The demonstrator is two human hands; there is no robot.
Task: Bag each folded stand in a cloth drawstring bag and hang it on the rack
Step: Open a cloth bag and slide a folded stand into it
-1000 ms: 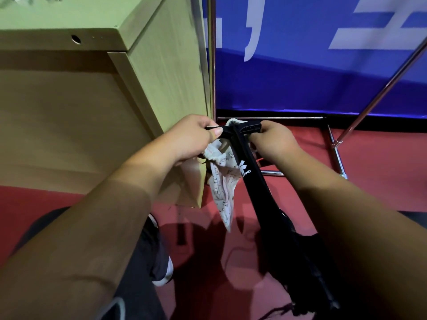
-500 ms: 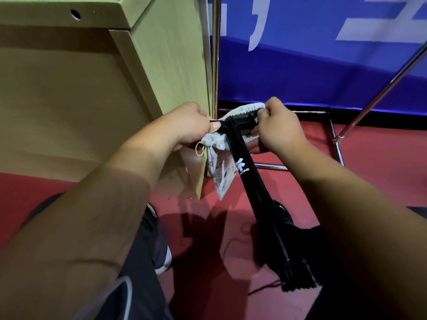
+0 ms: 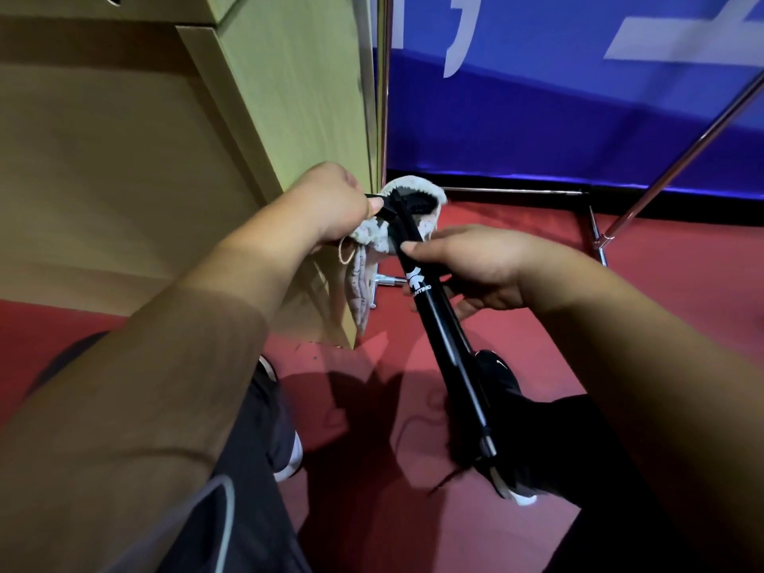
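Down near the red floor (image 3: pixel 620 324), from the head camera, we see our two hands close together in front of us. Our left hand (image 3: pixel 330 208) is curled tight on the rim of the white cloth drawstring bag (image 3: pixel 374 237), with the thumb pressed on the top of the long black folded stand (image 3: pixel 438 324). The bag's mouth is open, and the top end of the stand sits just inside it. Most of the bag hangs limp under our left hand, beside the corner of the big pale wooden desk (image 3: pixel 124 159). A thin tan string loop (image 3: pixel 345 254) dangles from the bag.

Our right hand (image 3: pixel 475 262) pinches the stand's pole between thumb and fingers, just below the bag's mouth and by a white mark printed on the pole. The rest of the stand sticks out of the bag and slants down toward us, over our black shoe (image 3: pixel 496 374).

Behind our hands stands the shiny metal rack (image 3: pixel 682 155), with one bar slanting up to the right and a low bar along the floor. A blue banner with white shapes (image 3: pixel 578 117) fills the wall behind it. The stand and bag do not touch the rack.
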